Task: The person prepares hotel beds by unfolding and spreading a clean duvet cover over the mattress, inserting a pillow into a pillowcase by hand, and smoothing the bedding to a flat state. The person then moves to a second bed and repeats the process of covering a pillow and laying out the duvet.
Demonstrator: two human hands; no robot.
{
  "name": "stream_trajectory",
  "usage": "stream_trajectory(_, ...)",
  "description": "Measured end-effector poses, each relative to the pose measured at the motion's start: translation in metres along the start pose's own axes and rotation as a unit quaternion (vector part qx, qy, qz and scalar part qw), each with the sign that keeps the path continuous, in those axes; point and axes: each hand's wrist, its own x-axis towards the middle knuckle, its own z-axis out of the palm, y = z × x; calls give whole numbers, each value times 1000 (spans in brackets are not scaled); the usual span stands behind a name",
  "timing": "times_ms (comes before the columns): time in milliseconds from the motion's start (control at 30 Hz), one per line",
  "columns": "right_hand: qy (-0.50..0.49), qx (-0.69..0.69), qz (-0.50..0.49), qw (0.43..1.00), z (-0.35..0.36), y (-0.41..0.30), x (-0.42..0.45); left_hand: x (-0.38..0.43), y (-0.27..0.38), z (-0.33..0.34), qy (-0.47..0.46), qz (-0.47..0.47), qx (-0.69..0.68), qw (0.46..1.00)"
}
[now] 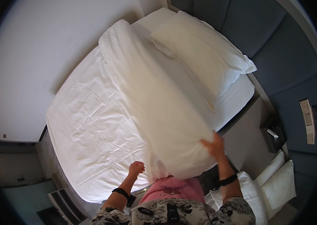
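A white duvet (99, 121) covers the left part of the bed, with its upper part folded back in a thick band (158, 98) across the bed. My right hand (214, 144) is at the band's near right edge, fingers spread and slightly blurred; whether it touches the cloth is hard to tell. My left hand (137, 168) is curled above the duvet near the bed's near edge, and no cloth shows in it. White pillows (200, 45) lie at the headboard end, on the white sheet (231, 104). Small yellow marks show on the white linen beside the pillows.
A dark blue padded headboard (262, 36) stands at the right. Beside the bed is a grey surface (242, 135) with a dark box (271, 137). More white pillows (279, 182) lie at the lower right. A wall panel with sockets (307, 121) is on the headboard. A white wall (34, 62) borders the far side.
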Motion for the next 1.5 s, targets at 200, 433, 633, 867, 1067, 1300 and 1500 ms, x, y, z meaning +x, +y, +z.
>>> stream_trajectory(200, -27, 36, 234, 971, -16, 91, 25, -7, -18, 34, -106, -4, 57, 993)
stream_trajectory(433, -126, -185, 72, 972, 2, -1, -9, 34, 90, 53, -53, 185, 50, 980)
stream_trajectory(633, -96, -311, 231, 917, -71, 116, 11, 148, 148, -19, 114, 192, 203, 953)
stream_trajectory(867, -153, -281, 70, 945, -90, 36, 99, 91, 231, -6, 202, 208, 407, 866)
stream_trajectory(1067, -114, -171, -17, 978, -20, -30, 233, 32, 189, 34, 187, 75, 437, 877)
stream_trajectory(1300, -6, -102, 0, 995, 22, -28, 282, -52, 130, 82, 134, 44, 456, 879)
stream_trajectory(1500, -299, -209, 196, 910, 25, -64, 268, -115, 94, 89, 95, -35, 488, 867)
